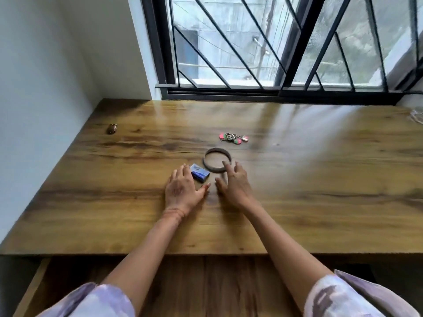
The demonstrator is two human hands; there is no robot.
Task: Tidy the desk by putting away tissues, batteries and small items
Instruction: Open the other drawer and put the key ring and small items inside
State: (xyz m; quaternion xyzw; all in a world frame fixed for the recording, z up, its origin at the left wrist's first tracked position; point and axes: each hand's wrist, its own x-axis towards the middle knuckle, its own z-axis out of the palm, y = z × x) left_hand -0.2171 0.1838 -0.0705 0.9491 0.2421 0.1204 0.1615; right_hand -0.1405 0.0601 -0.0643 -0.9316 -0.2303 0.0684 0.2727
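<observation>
both hands (183, 191) (233, 186) spread flat; right fingertips (225, 164) touching ring (217, 163).

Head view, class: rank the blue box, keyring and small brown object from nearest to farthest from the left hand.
From the left hand:
1. Blue box, touching its fingers.
2. Keyring, farther back, right.
3. Small brown object, far left, near the wall.

Wooden desk (297, 202) bears blue box (199, 172), ring (217, 160), keychain (233, 137).

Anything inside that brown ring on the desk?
Inside the brown ring only bare desk wood shows. The right hand has fingers over the ring's near-right edge, so that small part is covered. The blue packet lies outside it, by the left hand.
</observation>
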